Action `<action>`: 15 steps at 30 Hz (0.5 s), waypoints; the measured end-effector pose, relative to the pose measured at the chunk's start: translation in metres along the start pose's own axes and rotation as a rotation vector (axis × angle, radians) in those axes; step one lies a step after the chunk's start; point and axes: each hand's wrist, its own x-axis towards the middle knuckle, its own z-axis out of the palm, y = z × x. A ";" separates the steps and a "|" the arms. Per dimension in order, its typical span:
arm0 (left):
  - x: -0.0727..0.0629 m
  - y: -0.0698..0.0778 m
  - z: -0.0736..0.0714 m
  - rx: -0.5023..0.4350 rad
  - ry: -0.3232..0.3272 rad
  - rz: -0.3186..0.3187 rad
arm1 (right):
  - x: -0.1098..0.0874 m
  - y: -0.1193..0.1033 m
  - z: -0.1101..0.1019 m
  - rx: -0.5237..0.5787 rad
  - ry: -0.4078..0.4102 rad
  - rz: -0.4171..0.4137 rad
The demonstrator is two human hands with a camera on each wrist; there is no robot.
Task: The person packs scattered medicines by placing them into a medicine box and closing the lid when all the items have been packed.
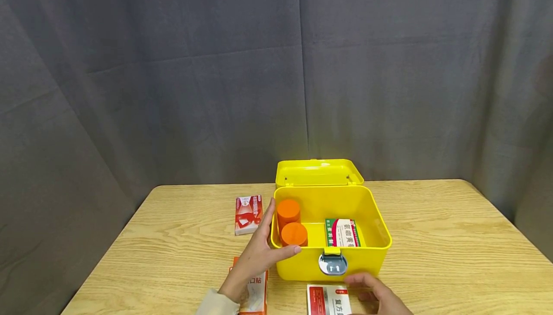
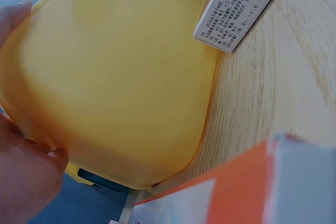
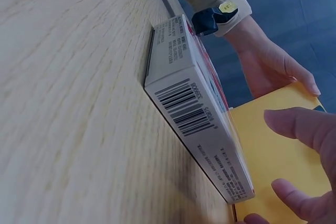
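Note:
A yellow medicine case (image 1: 332, 263) stands with its lid raised at the back. My left hand (image 1: 256, 252) holds its front left corner, thumb along the front rim and fingers against the left wall; the left wrist view shows that hand (image 2: 26, 169) at the case's edge. Right of centre, my right hand (image 1: 378, 293) is beside a red and white medicine box (image 1: 329, 300) in front of the case. In the right wrist view this box (image 3: 194, 108) lies on the table, and the right hand's thumb and fingers (image 3: 294, 121) are spread apart.
Inside the case are two orange-topped cylinders (image 1: 288, 209) at the left and a green and white medicine box (image 1: 342, 232). A red box (image 1: 248, 214) lies left of the case. Under the left forearm is an orange and white box (image 1: 258, 293). Grey curtains (image 1: 216, 89) hang behind the wooden table (image 1: 173, 238).

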 end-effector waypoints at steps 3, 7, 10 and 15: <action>0.000 0.001 0.000 0.001 0.000 -0.004 | 0.000 0.000 0.003 -0.016 -0.002 -0.001; -0.001 0.000 0.001 -0.011 -0.004 0.001 | 0.001 0.001 0.005 -0.048 -0.002 -0.002; -0.001 0.000 0.000 -0.018 -0.005 0.004 | 0.002 0.003 0.005 -0.070 0.002 -0.017; 0.000 0.001 0.000 -0.016 -0.006 0.006 | 0.002 0.005 0.009 -0.190 0.049 -0.069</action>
